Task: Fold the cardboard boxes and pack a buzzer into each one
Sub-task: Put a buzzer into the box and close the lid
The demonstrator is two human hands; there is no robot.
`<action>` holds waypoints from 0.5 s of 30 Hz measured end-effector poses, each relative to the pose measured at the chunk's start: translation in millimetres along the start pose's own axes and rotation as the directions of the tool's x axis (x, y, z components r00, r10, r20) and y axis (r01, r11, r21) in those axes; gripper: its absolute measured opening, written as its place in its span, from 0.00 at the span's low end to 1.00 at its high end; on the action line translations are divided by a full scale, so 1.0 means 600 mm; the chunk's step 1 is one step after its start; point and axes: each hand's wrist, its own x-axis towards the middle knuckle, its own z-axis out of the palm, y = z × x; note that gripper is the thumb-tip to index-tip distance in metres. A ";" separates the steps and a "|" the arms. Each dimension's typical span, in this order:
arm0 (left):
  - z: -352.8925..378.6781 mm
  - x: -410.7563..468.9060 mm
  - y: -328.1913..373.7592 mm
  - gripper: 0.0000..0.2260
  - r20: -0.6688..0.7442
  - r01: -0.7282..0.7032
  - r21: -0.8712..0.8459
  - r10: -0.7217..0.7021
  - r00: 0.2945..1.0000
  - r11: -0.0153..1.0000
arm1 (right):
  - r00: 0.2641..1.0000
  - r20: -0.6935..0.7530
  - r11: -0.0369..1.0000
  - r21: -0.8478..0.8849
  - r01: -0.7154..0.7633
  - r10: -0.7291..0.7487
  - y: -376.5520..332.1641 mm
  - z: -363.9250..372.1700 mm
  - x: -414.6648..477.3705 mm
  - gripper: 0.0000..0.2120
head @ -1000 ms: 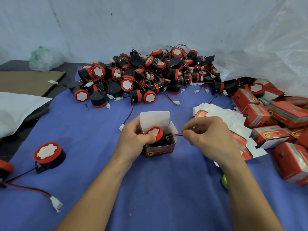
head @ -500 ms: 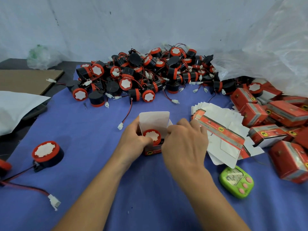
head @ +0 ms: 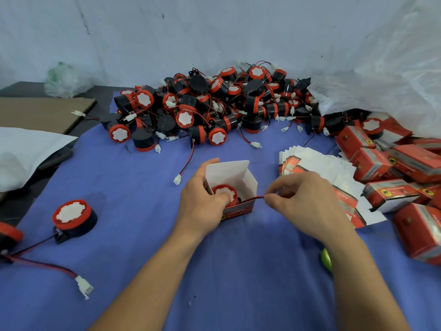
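Pinching buzzer wire [head: 255, 199] with right hand [head: 301, 203], left hand [head: 201, 201] gripping box [head: 238, 206]

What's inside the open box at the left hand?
One buzzer, red rim and white face up. Its wire runs out over the box edge to the right hand, which pinches it. The left hand covers part; the box floor is hidden.

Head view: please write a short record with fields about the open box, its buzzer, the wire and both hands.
open box: upright on the blue cloth, top flap up
buzzer: inside the box, red face up
wire: runs out over the box's right edge
left hand: holds the box, thumb on the buzzer
right hand: pinches the wire
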 end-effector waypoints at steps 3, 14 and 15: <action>-0.001 0.000 -0.001 0.23 0.005 -0.002 -0.015 0.002 1.000 1.000 | 0.992 -0.122 0.964 0.254 0.074 -0.043 -0.006 -0.005 -0.004 0.12; -0.006 0.003 0.002 0.19 0.108 0.003 -0.060 0.004 0.994 0.998 | 0.946 -0.102 0.939 -0.189 0.287 -0.309 -0.071 0.103 -0.015 0.11; -0.006 0.004 0.002 0.19 0.117 0.008 -0.068 0.000 0.993 0.998 | 0.954 -0.080 0.918 -0.305 0.252 -0.288 -0.073 0.107 -0.011 0.11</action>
